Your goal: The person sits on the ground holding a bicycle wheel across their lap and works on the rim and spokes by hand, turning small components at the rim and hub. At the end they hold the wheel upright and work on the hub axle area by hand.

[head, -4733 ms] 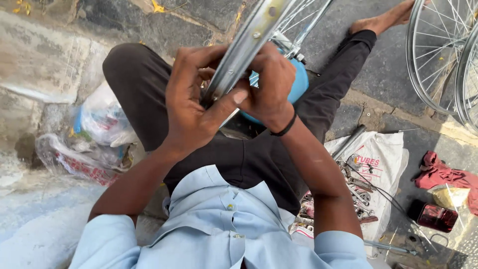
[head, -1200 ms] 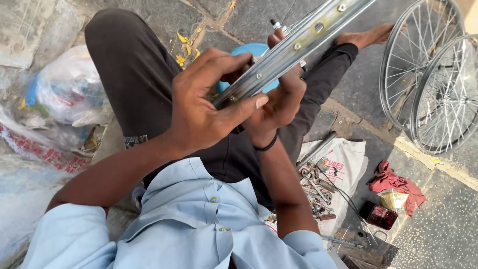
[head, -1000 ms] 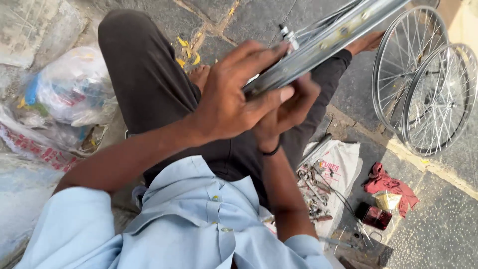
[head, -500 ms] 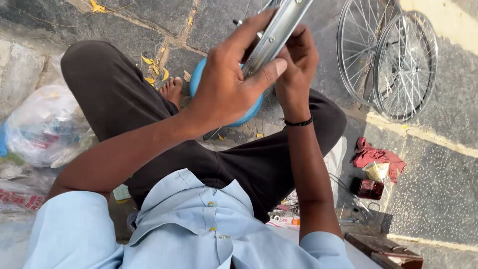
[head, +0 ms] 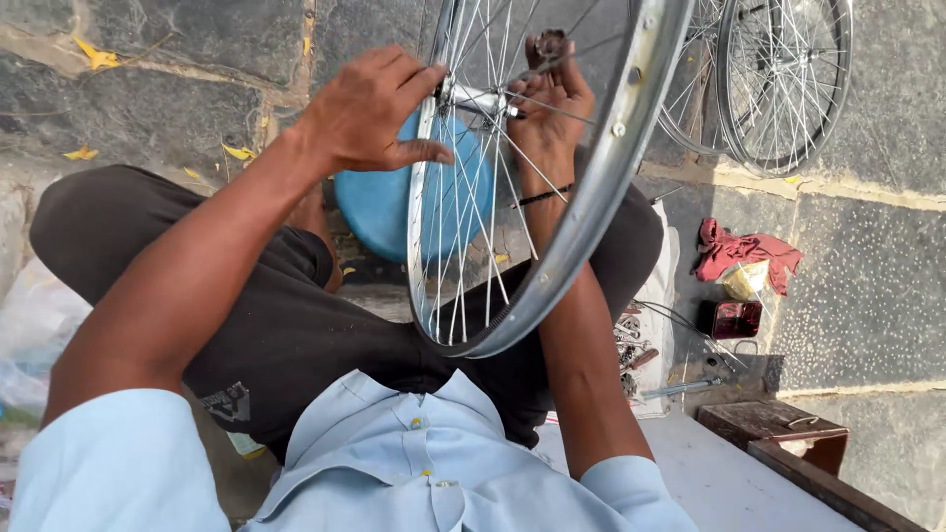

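I sit cross-legged on stone paving with a silver spoked bicycle wheel [head: 591,227] held upright over my lap. My left hand [head: 370,113] grips the wheel at the left end of its hub axle [head: 473,99], thumb stretched along the spokes. My right hand [head: 547,103] reaches through the spokes from the far side and closes on the hub's right end; a black band circles that wrist. A round blue object [head: 379,202] lies on the ground behind the wheel, partly hidden by the spokes.
Two more bicycle wheels [head: 783,84] lean at the upper right. A red rag [head: 744,251], a small dark red tin [head: 727,318], loose metal parts on a white sheet [head: 636,345], a brown wooden box [head: 778,429] and plastic bags [head: 30,335] surround me.
The wheel has swung from edge-on to nearly upright, so its spokes and hub now show. Both hands shifted from the rim to the hub. The camera view moved right.
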